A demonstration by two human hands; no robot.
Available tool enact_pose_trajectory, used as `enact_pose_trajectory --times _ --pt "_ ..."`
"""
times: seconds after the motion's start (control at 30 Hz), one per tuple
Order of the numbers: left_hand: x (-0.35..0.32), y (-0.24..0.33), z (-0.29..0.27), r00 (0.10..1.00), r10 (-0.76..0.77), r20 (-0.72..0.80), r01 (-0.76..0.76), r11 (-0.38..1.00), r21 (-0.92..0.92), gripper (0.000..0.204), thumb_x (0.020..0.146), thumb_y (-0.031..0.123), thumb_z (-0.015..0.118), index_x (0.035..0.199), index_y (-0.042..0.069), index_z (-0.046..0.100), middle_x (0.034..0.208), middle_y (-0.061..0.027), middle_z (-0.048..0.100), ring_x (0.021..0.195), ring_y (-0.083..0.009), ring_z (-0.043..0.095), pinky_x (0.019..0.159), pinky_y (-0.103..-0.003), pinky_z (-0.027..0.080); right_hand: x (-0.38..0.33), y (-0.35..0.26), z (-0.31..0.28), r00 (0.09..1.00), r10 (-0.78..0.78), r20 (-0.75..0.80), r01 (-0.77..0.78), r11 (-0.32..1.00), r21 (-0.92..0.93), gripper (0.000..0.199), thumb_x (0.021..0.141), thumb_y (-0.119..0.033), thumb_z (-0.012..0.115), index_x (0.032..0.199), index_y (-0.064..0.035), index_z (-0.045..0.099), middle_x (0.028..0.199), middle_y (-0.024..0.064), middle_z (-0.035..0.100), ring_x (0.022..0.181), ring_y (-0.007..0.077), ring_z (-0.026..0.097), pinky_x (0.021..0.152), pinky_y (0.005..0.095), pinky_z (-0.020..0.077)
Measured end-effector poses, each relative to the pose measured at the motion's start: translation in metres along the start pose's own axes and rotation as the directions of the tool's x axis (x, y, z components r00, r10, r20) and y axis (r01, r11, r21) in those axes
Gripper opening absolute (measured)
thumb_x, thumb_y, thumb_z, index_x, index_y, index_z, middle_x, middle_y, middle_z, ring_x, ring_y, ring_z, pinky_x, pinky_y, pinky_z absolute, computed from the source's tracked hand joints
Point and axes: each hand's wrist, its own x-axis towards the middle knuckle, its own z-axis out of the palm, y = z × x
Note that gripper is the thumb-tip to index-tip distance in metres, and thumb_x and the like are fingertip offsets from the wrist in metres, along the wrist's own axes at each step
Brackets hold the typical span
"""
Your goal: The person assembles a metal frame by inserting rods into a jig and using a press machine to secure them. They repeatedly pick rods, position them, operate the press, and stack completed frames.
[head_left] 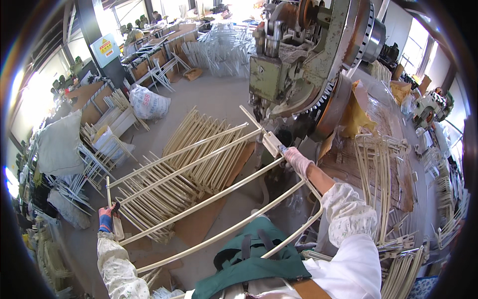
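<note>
Across my front hangs a cream metal tube frame (202,202), with long parallel bars between two end rails. My left hand (107,219), in a pink and blue work glove, is closed round its left end rail beside a flat plate. At the other end, my right hand (298,162), in a pinkish glove, grips the right rail just behind another flat plate (272,143). That rail's far tip reaches up next to the working head of a green press machine (271,77). Whether the frame touches the machine I cannot tell.
Beneath the frame, many similar cream tube frames (199,149) lie stacked on cardboard. More frames (381,184) stand at the right by a worn wooden board. A white sack (149,103) and white tube parts are at the left. Wrapped bundles (221,50) stand at the back.
</note>
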Motion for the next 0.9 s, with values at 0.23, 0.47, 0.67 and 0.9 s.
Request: enact_pose_trajectory --times 0.23,0.47,0.67,0.9 --pt "0.008 -0.016 -0.002 0.990 -0.004 0.143 0.035 0.976 -0.214 0.032 0.079 0.024 0.064 0.060 -0.001 0.056 0.047 -0.0094 0.048 0.039 -0.0245 0.051 0.039 -0.036 0.044 -0.009 -0.003 -0.002 0.996 0.053 0.066 -0.055 0.998 0.039 0.045 0.090 -0.050 0.038 0.085 -0.0085 0.055 0.060 0.0057 0.051 0.038 0.0099 0.032 0.035 0.0256 0.0260" --pt "0.013 -0.031 -0.027 0.919 0.107 0.380 -0.026 0.977 -0.211 0.038 0.086 0.033 0.054 0.070 -0.002 0.057 0.051 -0.0103 0.050 0.043 -0.0233 0.052 0.042 -0.035 0.044 0.035 -0.021 0.006 0.866 -0.470 0.172 0.314 0.778 0.544 0.029 0.090 -0.034 0.050 0.101 -0.0087 0.058 0.081 -0.0014 0.059 0.064 0.0092 0.053 0.056 0.0268 0.0460" --pt "-0.021 0.022 -0.012 0.953 0.004 0.304 0.118 0.917 -0.381 0.054 0.079 0.064 0.047 0.067 0.012 0.048 0.050 -0.0066 0.047 0.046 -0.0226 0.053 0.043 -0.033 0.044 0.014 -0.024 0.001 0.906 -0.400 0.136 0.336 0.878 0.342 0.029 0.087 -0.038 0.055 0.097 -0.0106 0.058 0.073 -0.0028 0.054 0.060 0.0087 0.049 0.052 0.0259 0.0416" --pt "0.016 -0.038 -0.047 0.987 -0.099 -0.125 0.078 0.984 -0.163 0.053 0.075 0.062 0.056 0.060 0.012 0.045 0.050 -0.0040 0.046 0.039 -0.0204 0.050 0.034 -0.033 0.040 -0.023 -0.052 0.013 0.946 -0.184 0.268 0.109 0.956 0.273 0.029 0.087 -0.040 0.053 0.092 -0.0115 0.059 0.070 -0.0010 0.054 0.058 0.0104 0.049 0.052 0.0292 0.0418"
